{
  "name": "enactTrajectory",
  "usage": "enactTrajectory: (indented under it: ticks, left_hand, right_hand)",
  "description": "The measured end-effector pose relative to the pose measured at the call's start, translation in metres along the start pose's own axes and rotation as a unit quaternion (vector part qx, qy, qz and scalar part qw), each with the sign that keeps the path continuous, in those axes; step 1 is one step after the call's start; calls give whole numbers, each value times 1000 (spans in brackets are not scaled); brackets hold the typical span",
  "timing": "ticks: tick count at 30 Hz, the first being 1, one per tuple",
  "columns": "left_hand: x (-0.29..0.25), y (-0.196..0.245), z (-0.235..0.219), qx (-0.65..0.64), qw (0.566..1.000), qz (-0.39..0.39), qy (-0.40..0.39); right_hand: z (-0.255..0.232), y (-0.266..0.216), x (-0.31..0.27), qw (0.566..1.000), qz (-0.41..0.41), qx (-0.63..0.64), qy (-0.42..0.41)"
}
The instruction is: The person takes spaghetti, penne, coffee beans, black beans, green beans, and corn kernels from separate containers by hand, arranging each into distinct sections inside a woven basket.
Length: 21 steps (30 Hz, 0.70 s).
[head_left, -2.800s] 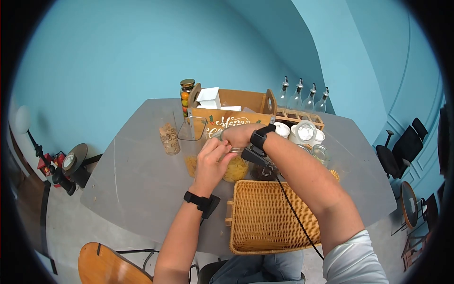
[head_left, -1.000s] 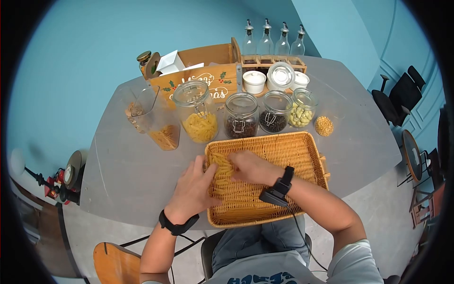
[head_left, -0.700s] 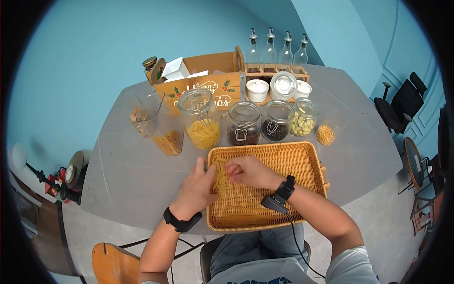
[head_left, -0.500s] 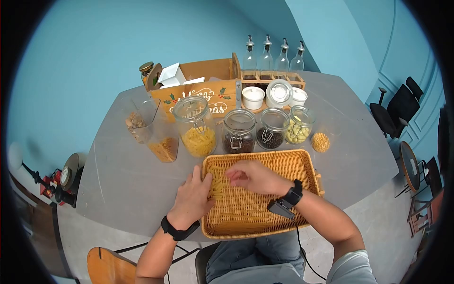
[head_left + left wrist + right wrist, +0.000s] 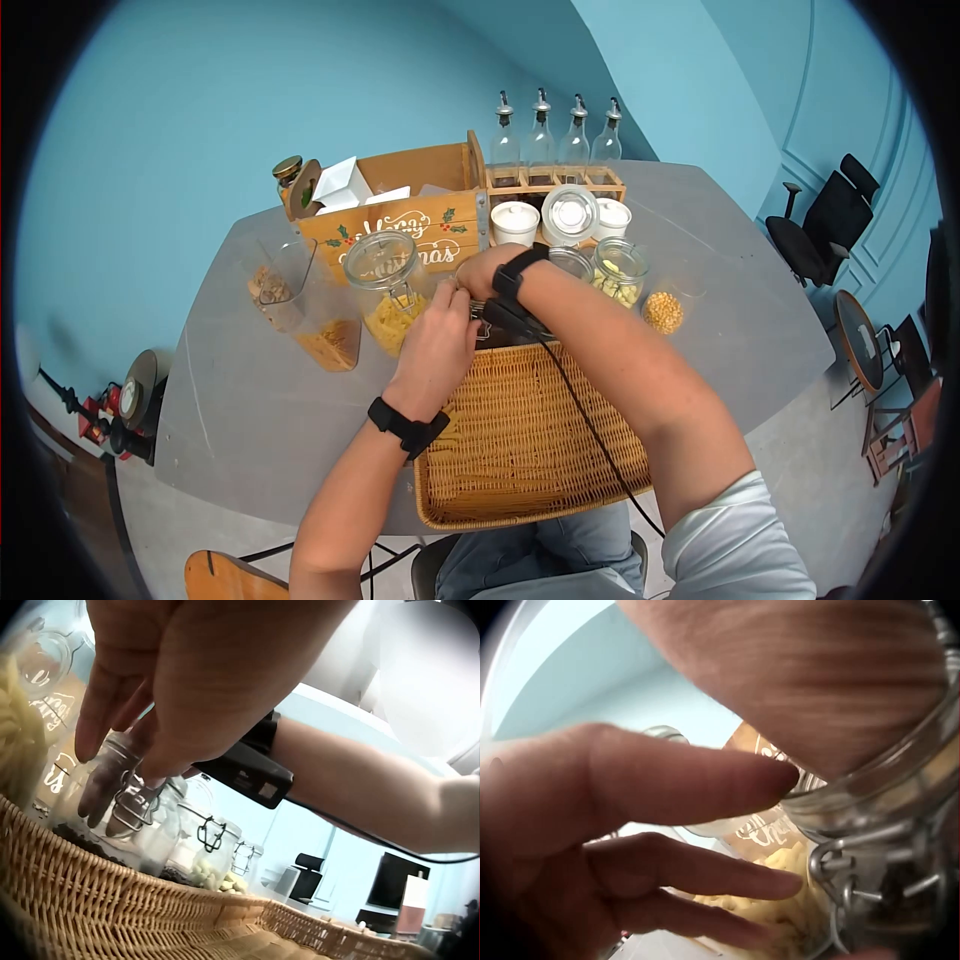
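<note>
My right hand (image 5: 487, 272) reaches down into a clip-top glass jar (image 5: 154, 847) of small dark pieces (image 5: 82, 847). Through the glass in the left wrist view, its fingers point downward; the head view hides them. Beside that jar's rim is my left hand (image 5: 440, 340), its fingers straight and the index fingertip right at the rim in the right wrist view. Just in front of the jar lies a wicker basket (image 5: 520, 430), with penne (image 5: 446, 428) along its left side. To the left stands an open, larger clip-top jar of penne (image 5: 390, 320).
Two clear containers (image 5: 335, 345) with dry food stand at the left. A jar of pale green pieces (image 5: 618, 280) and a cup of yellow kernels (image 5: 663, 312) are at the right. Behind stand a wooden crate (image 5: 400, 235), white lidded pots (image 5: 514, 222) and several glass bottles (image 5: 540, 140).
Both hands were first at the penne jar, then over the penne in the basket. Since then my right hand has moved forward into the dark-filled jar, and my left hand has moved to its rim.
</note>
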State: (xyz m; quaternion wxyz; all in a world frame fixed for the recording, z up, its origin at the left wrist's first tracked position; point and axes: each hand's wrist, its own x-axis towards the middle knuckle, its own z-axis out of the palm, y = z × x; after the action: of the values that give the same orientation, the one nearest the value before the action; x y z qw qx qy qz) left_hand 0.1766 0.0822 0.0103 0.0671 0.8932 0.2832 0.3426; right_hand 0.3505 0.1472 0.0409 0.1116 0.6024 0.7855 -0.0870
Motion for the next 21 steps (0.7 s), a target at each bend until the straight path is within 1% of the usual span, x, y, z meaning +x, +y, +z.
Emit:
enactTrajectory:
  ticks: [2, 4, 5, 8, 9, 12, 13, 15, 16, 18, 19, 21]
  left_hand:
    - [3, -4, 2, -13, 1000, -16, -9]
    - [6, -6, 3, -25, 999, -29, -23]
    - [6, -5, 2, -16, 999, -29, -13]
    - [7, -4, 3, -7, 1000, -28, -5]
    - [7, -4, 3, -5, 1000, -24, 0]
    - [10, 1, 0, 5, 1000, -30, -5]
    - [11, 3, -1, 8, 1000, -28, -4]
    - [13, 5, -3, 2, 999, -37, -1]
    - [13, 4, -4, 4, 999, -35, 1]
    - [13, -1, 0, -13, 999, -30, 11]
    - [13, -3, 0, -13, 999, -30, 13]
    - [13, -7, 0, -48, 998, -23, 19]
  right_hand:
    - [0, -5, 6, 1000, 4, 8, -5]
    - [0, -7, 9, 986, 133, 73, -65]
    - [3, -4, 13, 986, 134, 77, -68]
    - [4, 1, 16, 993, 38, 24, -113]
    - [5, 1, 18, 992, 37, 28, -113]
    - [7, 9, 33, 983, 54, 67, -162]
    - [9, 10, 35, 983, 54, 68, -159]
    - [14, 12, 39, 991, -14, -25, -128]
    - [15, 13, 41, 992, -13, -26, -125]
    - [17, 16, 46, 986, 73, 43, -142]
    - [12, 13, 39, 986, 73, 41, -141]
    - [6, 11, 25, 985, 5, 29, -168]
